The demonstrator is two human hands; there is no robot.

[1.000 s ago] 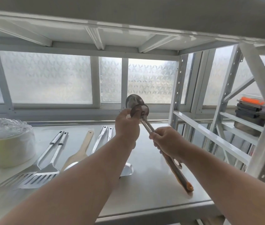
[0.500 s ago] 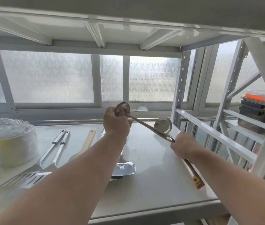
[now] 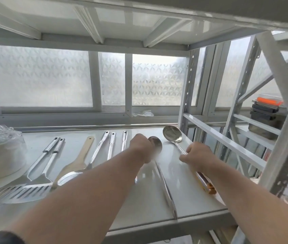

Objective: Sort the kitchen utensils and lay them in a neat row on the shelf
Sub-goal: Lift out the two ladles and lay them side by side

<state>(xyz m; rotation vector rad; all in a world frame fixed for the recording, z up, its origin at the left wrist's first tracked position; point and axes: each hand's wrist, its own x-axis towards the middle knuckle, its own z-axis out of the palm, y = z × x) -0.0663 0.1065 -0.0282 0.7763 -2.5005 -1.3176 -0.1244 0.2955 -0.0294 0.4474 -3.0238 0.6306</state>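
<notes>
My left hand (image 3: pixel 142 149) grips the small ladle (image 3: pixel 155 147); my right hand (image 3: pixel 197 155) pinches the big ladle (image 3: pixel 172 134). Both bowls could roll on the shelf (image 3: pixel 139 205), skewing the row.

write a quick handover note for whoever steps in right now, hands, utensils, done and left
Left hand grips the smaller ladle at its bowl end, handle lying on the shelf.
Right hand holds the bigger ladle by its handle, bowl down near the back.
Done: slotted turners, wooden spatula and steel utensils lie in a row.
Left: release both ladles, straighten them.
</notes>
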